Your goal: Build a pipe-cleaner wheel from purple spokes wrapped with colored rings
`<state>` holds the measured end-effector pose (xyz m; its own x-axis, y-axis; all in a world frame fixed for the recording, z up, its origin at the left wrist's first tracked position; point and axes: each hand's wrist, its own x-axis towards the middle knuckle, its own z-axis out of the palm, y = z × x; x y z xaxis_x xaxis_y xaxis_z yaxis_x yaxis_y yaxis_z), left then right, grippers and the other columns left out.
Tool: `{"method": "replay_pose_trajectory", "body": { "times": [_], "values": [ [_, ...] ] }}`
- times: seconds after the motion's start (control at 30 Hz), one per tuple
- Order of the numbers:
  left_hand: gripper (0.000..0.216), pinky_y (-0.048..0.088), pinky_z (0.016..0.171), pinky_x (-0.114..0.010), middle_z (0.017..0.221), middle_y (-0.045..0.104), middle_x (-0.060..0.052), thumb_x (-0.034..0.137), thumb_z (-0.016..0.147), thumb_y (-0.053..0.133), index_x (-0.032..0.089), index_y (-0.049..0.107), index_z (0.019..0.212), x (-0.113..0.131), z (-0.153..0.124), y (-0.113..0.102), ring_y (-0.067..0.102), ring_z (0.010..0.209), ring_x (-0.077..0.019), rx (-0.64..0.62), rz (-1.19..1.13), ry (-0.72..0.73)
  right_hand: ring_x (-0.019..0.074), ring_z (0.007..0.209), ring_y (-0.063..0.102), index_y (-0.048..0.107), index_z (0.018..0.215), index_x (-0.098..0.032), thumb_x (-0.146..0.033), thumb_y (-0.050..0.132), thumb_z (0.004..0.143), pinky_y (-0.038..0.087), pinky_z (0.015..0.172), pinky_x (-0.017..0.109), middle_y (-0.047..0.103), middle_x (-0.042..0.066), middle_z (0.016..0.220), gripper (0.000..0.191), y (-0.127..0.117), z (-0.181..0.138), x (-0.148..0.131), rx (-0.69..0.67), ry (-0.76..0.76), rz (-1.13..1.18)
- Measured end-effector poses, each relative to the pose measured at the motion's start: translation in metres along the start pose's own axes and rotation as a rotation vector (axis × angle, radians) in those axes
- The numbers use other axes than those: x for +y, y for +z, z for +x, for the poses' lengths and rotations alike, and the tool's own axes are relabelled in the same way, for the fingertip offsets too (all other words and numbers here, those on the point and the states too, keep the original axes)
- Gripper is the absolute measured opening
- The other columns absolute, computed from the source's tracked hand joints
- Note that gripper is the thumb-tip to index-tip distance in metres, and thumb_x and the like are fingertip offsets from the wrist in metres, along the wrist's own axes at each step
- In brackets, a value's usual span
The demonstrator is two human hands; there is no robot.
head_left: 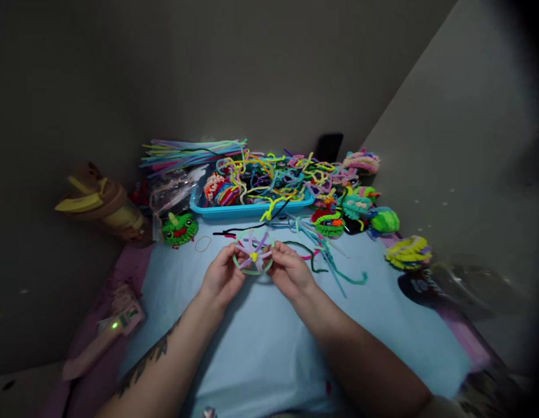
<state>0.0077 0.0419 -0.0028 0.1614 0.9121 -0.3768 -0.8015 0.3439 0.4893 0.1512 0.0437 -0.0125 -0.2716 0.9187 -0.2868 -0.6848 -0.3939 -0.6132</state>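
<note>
My left hand (pixel 221 274) and my right hand (pixel 289 270) hold a small pipe-cleaner wheel (pixel 253 251) between them, above a light blue cloth (pixel 261 331). The wheel has a green ring, lilac spokes and a yellow centre. Each hand pinches the ring at its own side, fingers closed on the rim. Just beyond the wheel lie loose teal and dark pipe cleaners (pixel 326 255).
A blue tray (pixel 234 210) heaped with tangled pipe cleaners stands at the back. Straight pipe cleaners (pixel 186 152) lie behind it on the left. Finished fuzzy figures sit around: a green one (pixel 179 227) to the left, several to the right (pixel 385 220). A brown bottle (pixel 104 203) lies far left.
</note>
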Motion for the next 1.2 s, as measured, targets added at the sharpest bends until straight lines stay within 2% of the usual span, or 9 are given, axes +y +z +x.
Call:
{"method": "replay_pose_trajectory", "body": {
  "times": [0.1, 0.2, 0.37, 0.5, 0.6, 0.7, 0.83, 0.97, 1.2],
  "values": [
    [0.005, 0.049, 0.061, -0.023, 0.071, 0.063, -0.003, 0.016, 0.074, 0.059, 0.012, 0.062, 0.073, -0.001, 0.0, 0.001, 0.057, 0.062, -0.011, 0.013, 0.05, -0.019, 0.0105, 0.053, 0.045, 0.051, 0.056, -0.02, -0.018, 0.076, 0.052, 0.037, 0.054, 0.023, 0.057, -0.003, 0.059, 0.026, -0.001, 0.0, -0.003, 0.022, -0.041, -0.027],
    [0.015, 0.048, 0.066, -0.023, 0.087, 0.064, -0.005, 0.024, 0.076, 0.062, 0.014, 0.064, 0.088, -0.001, -0.003, 0.001, 0.059, 0.075, -0.0131, -0.013, 0.132, 0.02, 0.0117, 0.056, 0.045, 0.05, 0.057, -0.02, -0.021, 0.074, 0.055, 0.037, 0.055, 0.024, 0.057, -0.002, 0.063, 0.023, -0.003, 0.001, -0.005, 0.052, -0.095, -0.064],
    [0.012, 0.041, 0.063, -0.017, 0.078, 0.057, 0.002, 0.028, 0.074, 0.067, 0.021, 0.064, 0.082, -0.002, -0.01, 0.0, 0.052, 0.071, -0.01, 0.148, 0.467, 0.397, 0.0107, 0.057, 0.043, 0.052, 0.058, -0.02, -0.027, 0.072, 0.059, 0.034, 0.054, 0.023, 0.058, -0.001, 0.069, 0.021, -0.006, 0.004, -0.007, 0.122, -0.205, -0.181],
    [0.009, 0.04, 0.076, -0.021, 0.086, 0.059, -0.002, 0.026, 0.073, 0.067, 0.02, 0.069, 0.08, -0.003, -0.015, 0.003, 0.052, 0.085, -0.0153, 0.119, 0.734, 0.579, 0.01, 0.054, 0.038, 0.053, 0.058, -0.02, -0.03, 0.072, 0.061, 0.03, 0.052, 0.023, 0.053, -0.002, 0.063, 0.022, -0.006, 0.004, -0.005, 0.078, -0.228, -0.302],
    [0.007, 0.039, 0.082, -0.024, 0.092, 0.057, -0.004, 0.025, 0.072, 0.068, 0.019, 0.071, 0.072, -0.003, -0.016, 0.005, 0.051, 0.092, -0.0181, 0.072, 0.786, 0.603, 0.0099, 0.052, 0.036, 0.052, 0.057, -0.02, -0.032, 0.07, 0.065, 0.027, 0.05, 0.023, 0.047, -0.004, 0.056, 0.023, -0.006, 0.005, -0.001, 0.055, -0.248, -0.426],
    [0.004, 0.038, 0.083, -0.024, 0.09, 0.056, -0.004, 0.022, 0.069, 0.07, 0.019, 0.071, 0.067, -0.004, -0.016, 0.004, 0.051, 0.09, -0.0176, 0.065, 0.816, 0.613, 0.0092, 0.05, 0.034, 0.051, 0.056, -0.019, -0.033, 0.069, 0.068, 0.025, 0.049, 0.023, 0.043, -0.005, 0.053, 0.026, -0.006, 0.006, 0.001, 0.064, -0.275, -0.517],
    [0.004, 0.036, 0.082, -0.024, 0.081, 0.055, -0.002, 0.02, 0.068, 0.072, 0.02, 0.071, 0.064, -0.004, -0.015, 0.002, 0.05, 0.083, -0.0164, 0.11, 0.87, 0.638, 0.0101, 0.054, 0.039, 0.062, 0.075, -0.02, -0.036, 0.068, 0.07, 0.027, 0.05, 0.023, 0.05, -0.003, 0.061, 0.018, -0.008, 0.008, 0.002, 0.099, -0.263, -0.509],
    [0.006, 0.036, 0.078, -0.024, 0.076, 0.054, -0.002, 0.018, 0.065, 0.074, 0.021, 0.071, 0.061, -0.004, -0.015, 0.001, 0.049, 0.08, -0.0165, 0.102, 0.868, 0.612, 0.0132, 0.066, 0.047, 0.065, 0.087, -0.021, -0.042, 0.064, 0.073, 0.032, 0.054, 0.024, 0.058, 0.0, 0.076, 0.025, -0.009, 0.01, 0.0, 0.15, -0.308, -0.437],
    [0.007, 0.036, 0.078, -0.027, 0.075, 0.056, -0.003, 0.02, 0.063, 0.074, 0.022, 0.071, 0.058, -0.006, -0.013, 0.001, 0.05, 0.082, -0.0198, 0.036, 0.97, 0.556, 0.0106, 0.055, 0.042, 0.059, 0.067, -0.02, -0.037, 0.069, 0.067, 0.031, 0.053, 0.024, 0.052, -0.003, 0.062, 0.02, -0.01, 0.01, -0.006, 0.149, -0.247, -0.364]
  ]
}}
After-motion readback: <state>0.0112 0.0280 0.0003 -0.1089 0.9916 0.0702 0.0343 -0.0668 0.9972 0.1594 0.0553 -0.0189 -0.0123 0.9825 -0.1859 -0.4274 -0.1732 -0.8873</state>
